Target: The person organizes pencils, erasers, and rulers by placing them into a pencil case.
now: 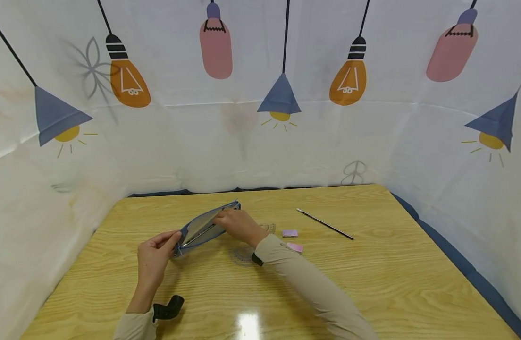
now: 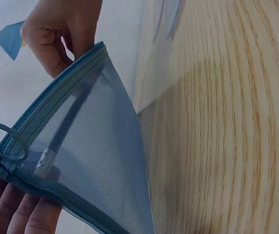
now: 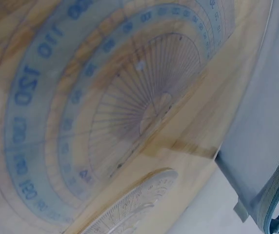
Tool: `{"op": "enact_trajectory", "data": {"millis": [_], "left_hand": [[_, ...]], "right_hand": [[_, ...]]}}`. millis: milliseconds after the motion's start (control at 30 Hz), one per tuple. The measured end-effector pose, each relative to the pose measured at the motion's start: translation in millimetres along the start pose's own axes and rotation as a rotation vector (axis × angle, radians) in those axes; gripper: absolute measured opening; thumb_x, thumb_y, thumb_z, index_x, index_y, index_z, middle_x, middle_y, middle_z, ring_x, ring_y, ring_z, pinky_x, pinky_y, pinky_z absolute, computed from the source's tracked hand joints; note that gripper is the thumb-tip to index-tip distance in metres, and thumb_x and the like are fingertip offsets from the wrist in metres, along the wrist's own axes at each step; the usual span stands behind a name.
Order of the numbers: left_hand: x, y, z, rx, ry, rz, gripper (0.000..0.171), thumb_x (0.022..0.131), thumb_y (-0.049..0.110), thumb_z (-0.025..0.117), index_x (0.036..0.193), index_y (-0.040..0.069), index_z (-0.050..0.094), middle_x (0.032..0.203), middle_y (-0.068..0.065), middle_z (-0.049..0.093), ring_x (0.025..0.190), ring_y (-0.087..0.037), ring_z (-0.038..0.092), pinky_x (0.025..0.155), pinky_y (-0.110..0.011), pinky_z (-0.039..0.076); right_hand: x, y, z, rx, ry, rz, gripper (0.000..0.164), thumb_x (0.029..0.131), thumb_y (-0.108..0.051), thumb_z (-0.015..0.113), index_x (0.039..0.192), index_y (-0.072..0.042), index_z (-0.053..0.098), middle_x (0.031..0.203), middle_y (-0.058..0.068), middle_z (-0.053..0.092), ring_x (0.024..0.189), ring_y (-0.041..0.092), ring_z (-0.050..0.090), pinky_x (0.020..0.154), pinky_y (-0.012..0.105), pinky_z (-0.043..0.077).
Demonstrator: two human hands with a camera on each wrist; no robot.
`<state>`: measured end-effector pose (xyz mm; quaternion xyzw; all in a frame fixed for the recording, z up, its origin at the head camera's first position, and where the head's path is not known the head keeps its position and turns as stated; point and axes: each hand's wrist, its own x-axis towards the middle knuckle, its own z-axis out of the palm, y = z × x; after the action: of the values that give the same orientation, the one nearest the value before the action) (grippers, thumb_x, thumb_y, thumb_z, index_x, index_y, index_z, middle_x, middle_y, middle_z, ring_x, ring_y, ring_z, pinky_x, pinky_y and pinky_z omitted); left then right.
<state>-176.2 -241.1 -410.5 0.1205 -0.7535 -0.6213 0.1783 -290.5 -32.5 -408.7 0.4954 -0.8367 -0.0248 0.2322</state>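
Observation:
A blue mesh zip pouch (image 1: 199,228) is tilted above the table with its zip side open. My left hand (image 1: 153,257) grips its left corner, beside the round zip pull (image 2: 5,141). Through the mesh a dark pencil (image 2: 66,122) with a pale end shows inside the pouch. My right hand (image 1: 240,225) reaches in at the far end of the opening and holds that pencil; the pouch edge hides its fingertips. Under the right wrist, a clear protractor (image 1: 242,255) lies on the table. Large in the right wrist view is a see-through protractor with blue bands (image 3: 42,92).
A second black pencil (image 1: 326,224) lies slantwise on the wooden table (image 1: 396,283), to the right. Two small pink-purple blocks, one farther back (image 1: 289,233) and one nearer (image 1: 295,247), lie near the right forearm. A patterned white curtain (image 1: 239,156) surrounds the table.

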Motion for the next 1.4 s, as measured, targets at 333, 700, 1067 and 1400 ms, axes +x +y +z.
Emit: {"op": "enact_trajectory", "data": {"millis": [333,700,1067,1400], "left_hand": [[1.2,1.7,-0.9,-0.001,0.003,-0.008,0.034,0.090,0.024,0.072,0.110,-0.003,0.072,0.088,-0.003,0.073,0.073,-0.005,0.065,0.061,-0.021,0.053],[0.3,2.2,-0.9,0.005,0.008,-0.006,0.033,0.090,0.024,0.072,0.110,-0.004,0.072,0.088,-0.002,0.073,0.073,-0.004,0.065,0.062,-0.022,0.054],[0.6,0.4,-0.8,0.006,0.012,0.016,0.031,0.091,0.022,0.072,0.109,-0.004,0.072,0.090,-0.004,0.073,0.074,-0.003,0.065,0.062,-0.021,0.054],[-0.2,0.7,-2.2,-0.015,0.000,0.020,0.032,0.091,0.022,0.072,0.109,-0.004,0.071,0.087,-0.001,0.073,0.074,-0.003,0.065,0.063,-0.020,0.053]], "right_hand": [[5.0,-2.2,1.2,0.003,-0.046,0.012,0.026,0.092,-0.008,0.066,0.115,-0.019,0.072,0.110,-0.005,0.068,0.104,0.008,0.061,0.086,0.017,0.047],[4.8,-3.8,1.6,0.016,-0.091,0.038,0.026,0.094,-0.009,0.064,0.117,-0.018,0.072,0.113,-0.004,0.068,0.105,0.008,0.062,0.086,0.017,0.047],[8.2,-2.5,6.4,0.015,-0.065,0.032,0.023,0.093,-0.010,0.066,0.112,-0.021,0.074,0.108,-0.006,0.069,0.098,0.007,0.063,0.080,0.018,0.049],[11.5,-3.2,16.0,0.025,-0.102,0.034,0.021,0.093,-0.010,0.066,0.108,-0.022,0.076,0.102,-0.006,0.070,0.089,0.006,0.064,0.074,0.017,0.050]]}}
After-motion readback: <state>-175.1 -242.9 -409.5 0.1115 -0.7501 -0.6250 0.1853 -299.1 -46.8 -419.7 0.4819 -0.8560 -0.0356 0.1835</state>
